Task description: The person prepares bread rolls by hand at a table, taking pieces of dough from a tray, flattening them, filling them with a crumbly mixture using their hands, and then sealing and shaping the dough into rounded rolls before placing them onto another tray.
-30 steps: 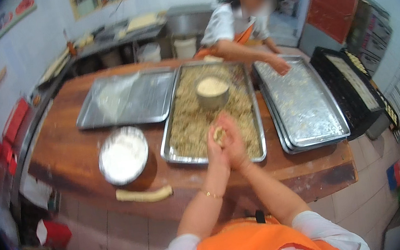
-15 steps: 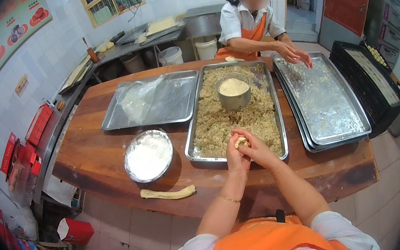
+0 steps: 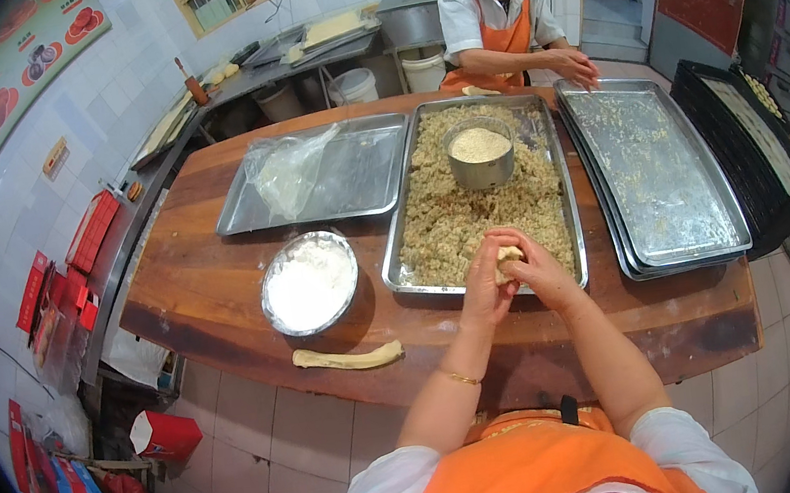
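Note:
Over the near edge of a metal tray [image 3: 398, 268] of crumbly, grainy filling [image 3: 452, 224], my two hands are cupped together. My left hand [image 3: 487, 286] and my right hand [image 3: 545, 275] close round a small piece of pale dough [image 3: 509, 256], which shows between the fingers. A round metal container [image 3: 485, 173] with pale grains or crumbs stands in the filling beyond them. To the left, a metal bowl [image 3: 355, 297] holds white powder that looks like flour. A roll of dough [image 3: 348, 356] lies near the table's front edge.
A tray [image 3: 367, 185] with a clear plastic bag [image 3: 291, 175] sits at the left of the wooden table [image 3: 190, 283]. Stacked metal trays [image 3: 668, 200] stand at the right, black crates [image 3: 752, 150] beyond. Across the table, a person in an orange apron [image 3: 502, 33] works.
The view has shifted, so the table sits slightly higher and farther right. My hands still clasp the dough, turned a little. The co-worker's hands have come together by the tray stack.

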Tool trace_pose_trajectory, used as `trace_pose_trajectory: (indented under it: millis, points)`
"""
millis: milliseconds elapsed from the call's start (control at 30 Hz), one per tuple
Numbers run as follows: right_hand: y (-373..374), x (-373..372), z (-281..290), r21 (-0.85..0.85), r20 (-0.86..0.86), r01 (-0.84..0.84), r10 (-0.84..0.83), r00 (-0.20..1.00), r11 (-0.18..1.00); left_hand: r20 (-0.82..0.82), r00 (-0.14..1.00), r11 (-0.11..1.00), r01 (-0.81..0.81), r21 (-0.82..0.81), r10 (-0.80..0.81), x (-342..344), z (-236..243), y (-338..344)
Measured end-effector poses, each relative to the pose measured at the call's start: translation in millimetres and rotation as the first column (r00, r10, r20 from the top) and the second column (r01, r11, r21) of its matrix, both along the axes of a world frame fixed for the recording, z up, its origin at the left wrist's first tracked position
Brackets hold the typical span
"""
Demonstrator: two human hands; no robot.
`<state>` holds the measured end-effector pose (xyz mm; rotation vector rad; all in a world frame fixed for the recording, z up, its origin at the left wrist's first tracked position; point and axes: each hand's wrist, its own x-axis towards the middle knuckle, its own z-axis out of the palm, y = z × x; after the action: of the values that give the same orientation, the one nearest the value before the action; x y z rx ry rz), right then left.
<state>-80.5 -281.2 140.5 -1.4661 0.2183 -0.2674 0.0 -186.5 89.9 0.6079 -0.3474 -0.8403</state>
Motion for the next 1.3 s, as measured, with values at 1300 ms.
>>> trace_pose_trajectory:
  millis: [1300]
  points:
    - [27.0,-32.9,8.0,-0.537,0.332,0.249,-0.07,0.941,0.806,-0.103,0.992,0.995,0.074,0.073,-0.066,-69.3,43.1,36.6]
